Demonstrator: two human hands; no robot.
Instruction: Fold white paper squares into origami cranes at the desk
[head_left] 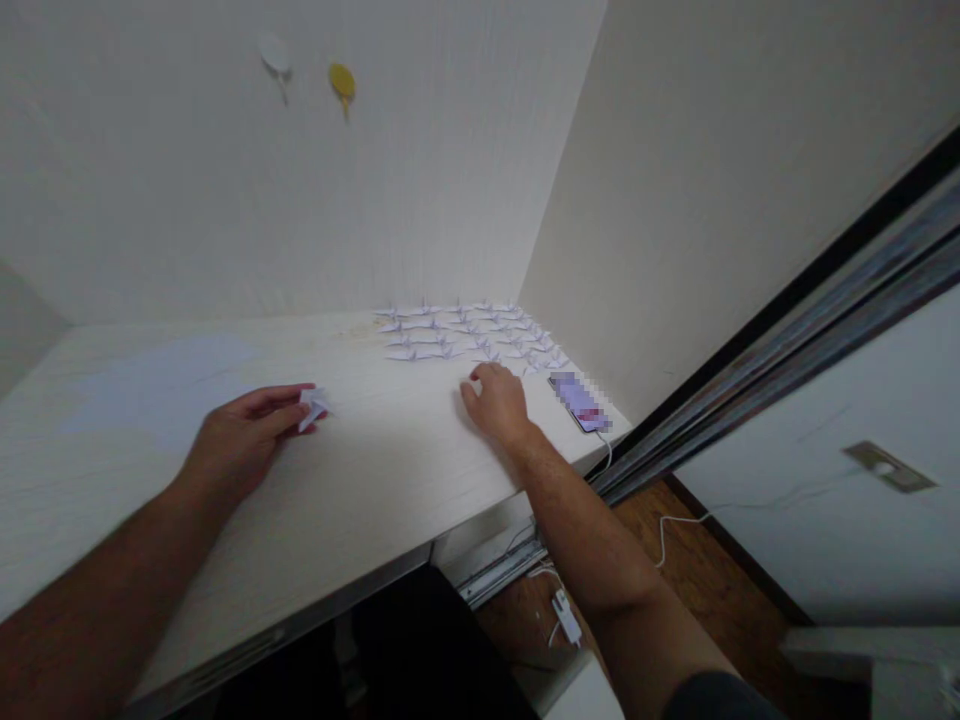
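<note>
Folded white paper (309, 410) is pinched between the thumb and fingers of the left hand (238, 435), toward the left of the white desk (390, 460). Leftmost on that surface, behind the same forearm, spreads a pale bluish patch (169, 385); whether it is paper or reflected light I cannot tell. High on the back wall, a white round hook (274, 52) comes first, then a yellow round hook (342, 80) to its right. Farther right, several rows of white origami cranes (448, 350) stand close together near the wall. Just in front of them is the right hand (499, 402), its fingers curled; I cannot tell whether they grasp or touch anything. Beside the cranes, near the desk's right end, lies a smartphone (579, 402) with its screen lit and a white cable (608, 452) at its near end. Farthest right, a wall socket (890, 467) sits low on the white wall.
</note>
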